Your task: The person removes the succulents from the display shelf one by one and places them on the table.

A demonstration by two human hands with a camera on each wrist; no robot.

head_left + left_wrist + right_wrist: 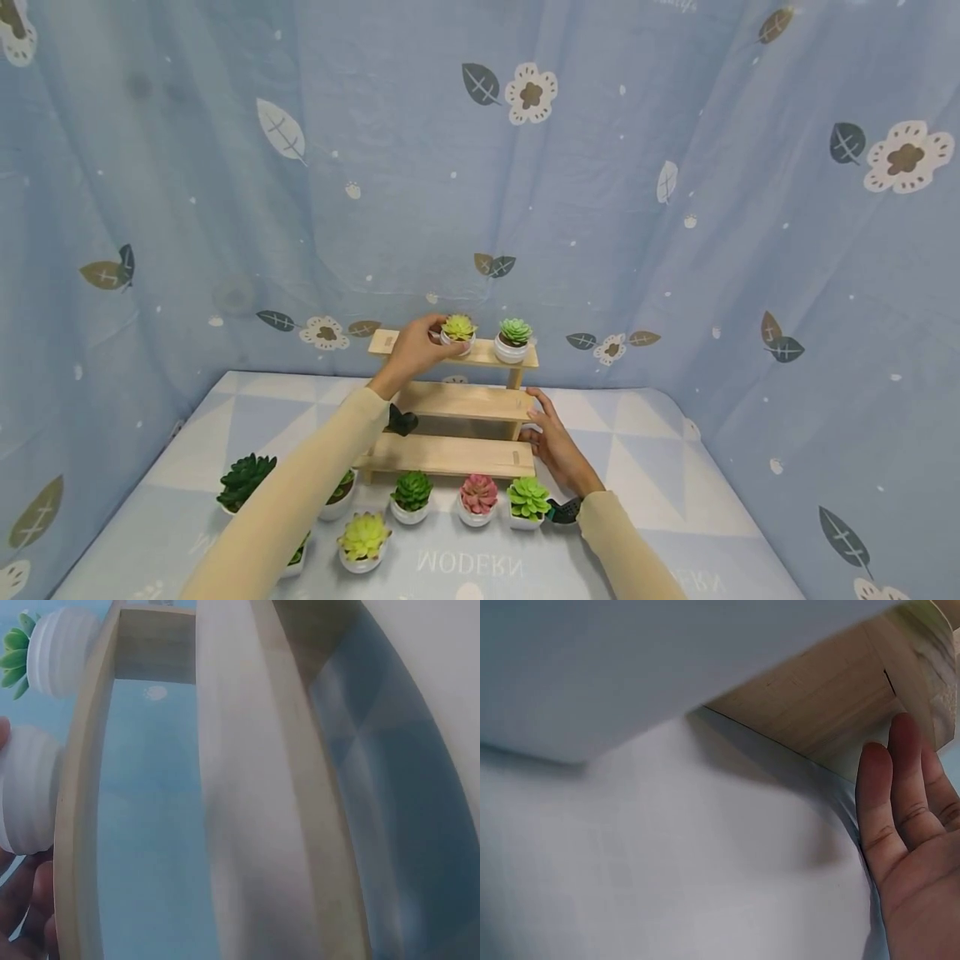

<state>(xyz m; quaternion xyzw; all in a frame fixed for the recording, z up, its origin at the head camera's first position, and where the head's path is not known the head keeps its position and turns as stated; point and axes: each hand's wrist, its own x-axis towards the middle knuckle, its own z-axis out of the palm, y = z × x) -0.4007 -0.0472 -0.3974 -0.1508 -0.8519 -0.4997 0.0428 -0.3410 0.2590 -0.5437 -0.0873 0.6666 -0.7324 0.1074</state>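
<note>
A three-tier wooden plant stand (450, 454) stands against the curtain. At its top shelf my left hand (415, 354) pinches the white pot of a yellow-green succulent (459, 327), whose base is right at the board in the left wrist view. Beside it on that shelf sits a pale green succulent (514, 332) in a round white pot. My right hand (558, 450) is at the stand's right end, fingertips right at the middle shelf's edge. In the right wrist view its fingers (911, 787) are fairly straight near the wood, with the thumb hidden.
In front of the stand are a dark green succulent (412, 492), a pink one (478, 495), a bright green one (528, 498) and a yellow-green one (363, 537). A larger dark plant (246, 479) and others, partly covered by my left sleeve, stand on the left.
</note>
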